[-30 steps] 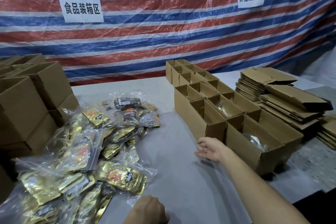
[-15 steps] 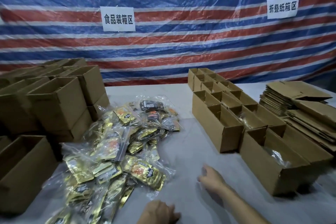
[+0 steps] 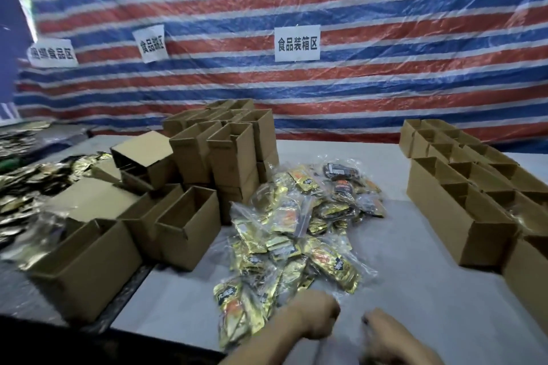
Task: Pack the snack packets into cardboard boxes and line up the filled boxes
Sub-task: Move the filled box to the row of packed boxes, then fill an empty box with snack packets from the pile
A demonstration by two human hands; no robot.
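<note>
Snack packets, gold foil in clear plastic (image 3: 296,231), lie heaped on the grey table (image 3: 415,270) directly beyond both hands.
Left hand (image 3: 315,317) sits at the near edge of the heap with fingers curled under; whether it grips a packet cannot be determined. Right hand (image 3: 385,335) is just beside it, apart from the heap, blurred, fingers bent; its grip state cannot be determined. Open-topped brown cardboard boxes (image 3: 189,225) stand and stack beyond and left of the left hand, just beside the heap. Rows of open brown cardboard boxes (image 3: 462,216) stand beyond and right of the right hand, well apart from the heap.
</note>
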